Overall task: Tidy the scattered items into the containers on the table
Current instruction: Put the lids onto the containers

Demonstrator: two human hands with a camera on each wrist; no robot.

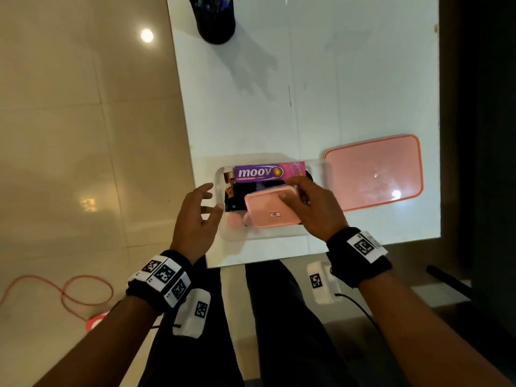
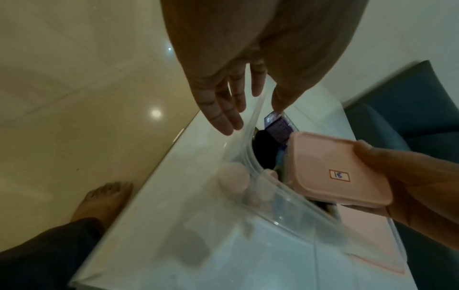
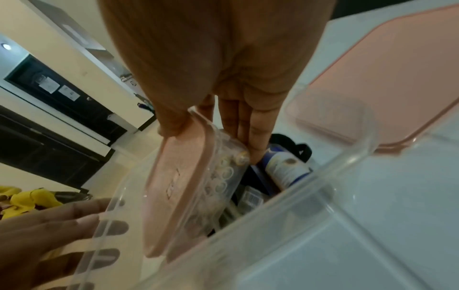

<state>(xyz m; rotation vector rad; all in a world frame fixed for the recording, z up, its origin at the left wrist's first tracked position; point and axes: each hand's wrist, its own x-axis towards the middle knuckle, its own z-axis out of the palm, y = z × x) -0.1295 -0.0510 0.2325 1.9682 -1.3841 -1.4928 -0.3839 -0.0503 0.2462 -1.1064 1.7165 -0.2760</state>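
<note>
right hand point(image 1: 312, 208) fingers gripping small box point(image 1: 269, 209), contents blurred, left hand point(image 1: 195, 216) fingers spread

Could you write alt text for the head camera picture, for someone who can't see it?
Seen from above, a person's right hand lowers a small pink-lidded box into a clear plastic container on a white table, while the left hand hovers open at the container's left side. A purple Moov carton already lies inside, and the container's large pink lid rests to its right.

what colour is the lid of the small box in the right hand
Pale pink, on the small box held by the right hand; clearest in the left wrist view.
</note>
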